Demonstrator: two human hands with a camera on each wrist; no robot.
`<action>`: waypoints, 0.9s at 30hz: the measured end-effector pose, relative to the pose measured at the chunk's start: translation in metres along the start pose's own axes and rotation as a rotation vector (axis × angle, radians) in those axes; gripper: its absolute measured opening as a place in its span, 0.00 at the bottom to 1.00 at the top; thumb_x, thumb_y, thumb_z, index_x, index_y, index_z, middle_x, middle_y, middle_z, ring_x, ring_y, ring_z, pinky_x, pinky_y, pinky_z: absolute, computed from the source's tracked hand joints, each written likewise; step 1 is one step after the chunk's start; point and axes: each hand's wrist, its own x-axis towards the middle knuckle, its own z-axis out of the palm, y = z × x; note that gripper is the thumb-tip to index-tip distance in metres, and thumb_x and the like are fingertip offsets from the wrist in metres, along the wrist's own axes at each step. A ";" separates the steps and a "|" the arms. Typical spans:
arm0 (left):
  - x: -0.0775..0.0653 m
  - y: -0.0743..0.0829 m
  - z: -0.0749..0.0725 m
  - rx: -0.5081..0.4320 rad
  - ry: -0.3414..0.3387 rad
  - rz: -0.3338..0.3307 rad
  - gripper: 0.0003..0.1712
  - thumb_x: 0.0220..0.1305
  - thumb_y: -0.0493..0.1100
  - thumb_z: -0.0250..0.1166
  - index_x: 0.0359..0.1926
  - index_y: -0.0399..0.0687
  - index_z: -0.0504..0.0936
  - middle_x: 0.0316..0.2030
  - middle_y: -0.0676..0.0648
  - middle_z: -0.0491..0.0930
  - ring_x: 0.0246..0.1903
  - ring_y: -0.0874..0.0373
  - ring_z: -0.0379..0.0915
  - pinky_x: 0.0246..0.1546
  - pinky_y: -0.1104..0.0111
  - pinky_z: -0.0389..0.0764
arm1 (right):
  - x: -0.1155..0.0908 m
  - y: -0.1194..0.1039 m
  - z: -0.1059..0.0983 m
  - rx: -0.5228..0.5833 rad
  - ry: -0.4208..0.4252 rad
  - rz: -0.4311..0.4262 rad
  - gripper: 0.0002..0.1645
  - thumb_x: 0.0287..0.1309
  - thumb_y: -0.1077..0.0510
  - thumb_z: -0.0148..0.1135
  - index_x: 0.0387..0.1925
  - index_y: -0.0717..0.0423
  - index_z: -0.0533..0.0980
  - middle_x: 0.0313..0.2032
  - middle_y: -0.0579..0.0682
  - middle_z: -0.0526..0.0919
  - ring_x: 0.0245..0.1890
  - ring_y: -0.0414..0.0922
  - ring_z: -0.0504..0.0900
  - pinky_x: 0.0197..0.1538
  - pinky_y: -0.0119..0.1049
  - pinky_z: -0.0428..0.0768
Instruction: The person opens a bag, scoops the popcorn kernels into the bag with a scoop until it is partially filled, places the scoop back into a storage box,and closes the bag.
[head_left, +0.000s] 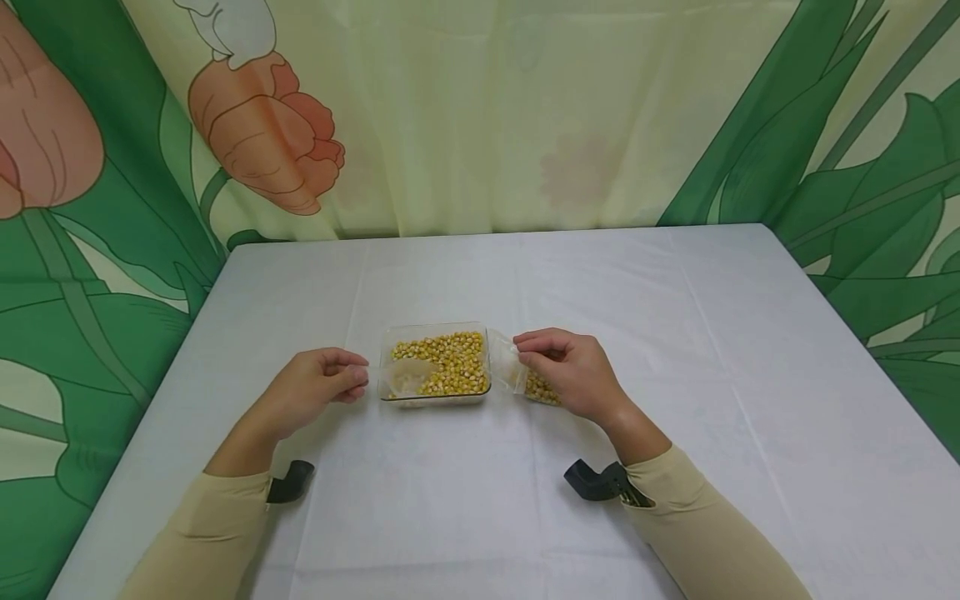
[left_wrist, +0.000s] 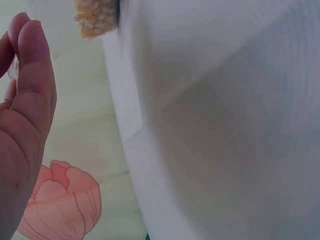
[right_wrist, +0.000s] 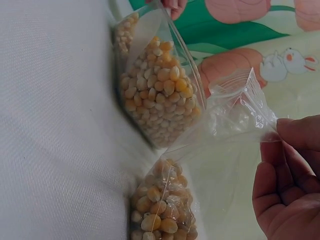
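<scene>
A clear glass container point(head_left: 489, 360) filled with yellow corn kernels point(head_left: 457, 358) stands mid-table between my hands. At its left end a translucent spoon point(head_left: 410, 377) lies over the kernels, and my left hand point(head_left: 318, 385) pinches its handle just outside the rim. On the right a clear zip bag point(right_wrist: 235, 112) stands close beside the container, with kernels in its lower part point(right_wrist: 162, 205). My right hand point(head_left: 573, 371) pinches the upper edge of this bag between thumb and fingers, holding its mouth up toward the container.
A white cloth point(head_left: 442, 500) covers the table. Behind it hangs a curtain point(head_left: 487, 117) printed with flowers and leaves. Black wrist mounts point(head_left: 596, 482) stick out from both sleeves near the cloth.
</scene>
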 end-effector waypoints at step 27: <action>0.003 -0.002 0.010 -0.269 -0.025 -0.005 0.19 0.75 0.35 0.56 0.59 0.24 0.71 0.42 0.40 0.82 0.37 0.61 0.80 0.43 0.70 0.84 | -0.001 0.002 -0.001 -0.002 -0.002 0.009 0.06 0.62 0.67 0.66 0.40 0.65 0.86 0.47 0.55 0.85 0.50 0.50 0.83 0.48 0.28 0.81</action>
